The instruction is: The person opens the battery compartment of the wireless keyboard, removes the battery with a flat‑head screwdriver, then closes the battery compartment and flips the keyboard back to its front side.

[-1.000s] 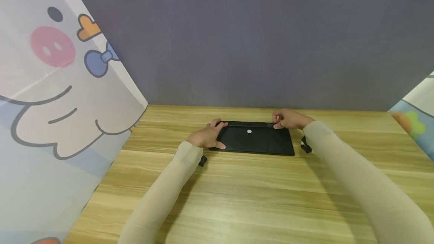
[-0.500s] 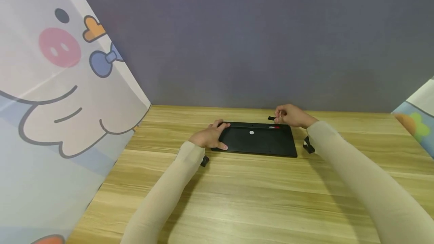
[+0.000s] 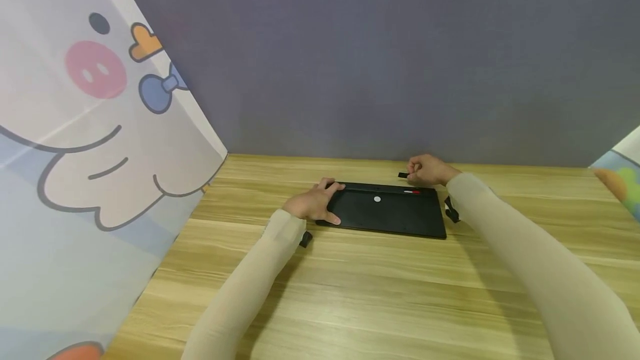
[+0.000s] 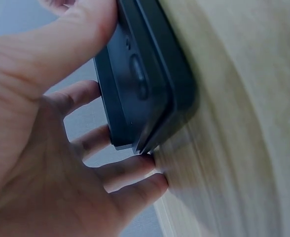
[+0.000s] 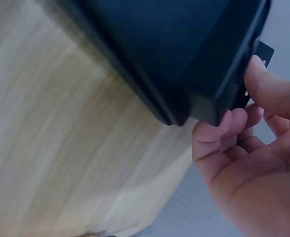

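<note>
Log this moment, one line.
left hand: grips keyboard, left end | right hand: pinches cover, beyond far edge | keyboard: underside up | battery: exposed, red-and-white

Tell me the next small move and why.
Perhaps set the strip on the table: the right hand pinches it beyond the device, the left hand grips the device, and a free right hand could reach the exposed red-and-white piece.
</note>
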The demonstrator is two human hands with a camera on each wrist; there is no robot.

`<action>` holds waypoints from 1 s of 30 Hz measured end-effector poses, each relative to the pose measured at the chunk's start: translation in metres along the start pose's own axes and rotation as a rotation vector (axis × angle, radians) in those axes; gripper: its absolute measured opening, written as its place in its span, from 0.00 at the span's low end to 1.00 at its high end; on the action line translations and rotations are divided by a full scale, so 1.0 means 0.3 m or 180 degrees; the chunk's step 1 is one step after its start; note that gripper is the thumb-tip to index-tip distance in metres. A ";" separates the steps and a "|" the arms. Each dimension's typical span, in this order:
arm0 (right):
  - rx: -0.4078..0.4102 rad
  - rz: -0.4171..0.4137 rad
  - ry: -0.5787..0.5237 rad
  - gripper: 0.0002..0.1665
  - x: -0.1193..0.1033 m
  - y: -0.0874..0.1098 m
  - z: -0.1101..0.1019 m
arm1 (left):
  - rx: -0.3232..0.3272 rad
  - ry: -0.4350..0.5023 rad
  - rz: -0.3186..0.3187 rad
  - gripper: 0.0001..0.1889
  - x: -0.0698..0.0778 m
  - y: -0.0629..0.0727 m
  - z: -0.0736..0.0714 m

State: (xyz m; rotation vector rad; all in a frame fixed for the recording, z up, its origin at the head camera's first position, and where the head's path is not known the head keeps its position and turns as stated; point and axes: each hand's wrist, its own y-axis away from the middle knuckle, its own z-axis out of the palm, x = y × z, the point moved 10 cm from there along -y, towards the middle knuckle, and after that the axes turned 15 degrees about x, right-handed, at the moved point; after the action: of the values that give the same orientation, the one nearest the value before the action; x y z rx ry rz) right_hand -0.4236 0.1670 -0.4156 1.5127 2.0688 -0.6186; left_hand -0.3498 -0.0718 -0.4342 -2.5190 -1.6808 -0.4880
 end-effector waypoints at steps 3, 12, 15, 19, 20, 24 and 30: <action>-0.0152 0.0129 -0.0126 0.07 0.029 -0.004 0.016 | -0.0002 0.0034 0.0025 0.48 0.010 0.004 -0.002; -0.0456 0.0261 -0.0068 0.08 0.048 -0.026 0.037 | 0.0012 0.0039 0.0042 0.48 0.008 0.004 -0.001; -0.0467 0.0206 0.0083 0.08 0.043 -0.037 0.037 | 0.0014 0.0043 0.0052 0.48 0.006 0.003 0.002; -0.0451 0.0256 0.0255 0.08 0.053 -0.044 0.036 | 0.0029 0.0052 0.0071 0.48 0.007 0.001 0.004; -0.0443 0.0268 0.0280 0.07 0.054 -0.045 0.036 | 0.0032 0.0055 0.0071 0.48 0.007 0.001 0.003; -0.0400 0.0318 0.0333 0.07 0.062 -0.048 0.038 | 0.0039 0.0058 0.0093 0.48 0.010 0.002 0.000; -0.0377 0.0343 0.0283 0.06 0.068 -0.037 0.032 | 0.0031 0.0027 0.0145 0.48 0.014 0.003 -0.002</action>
State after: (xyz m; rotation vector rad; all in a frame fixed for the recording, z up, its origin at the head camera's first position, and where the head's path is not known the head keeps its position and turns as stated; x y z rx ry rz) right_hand -0.4382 0.1729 -0.4351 1.5964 2.0345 -0.3877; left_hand -0.3477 -0.0685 -0.4323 -2.5386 -1.6149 -0.4847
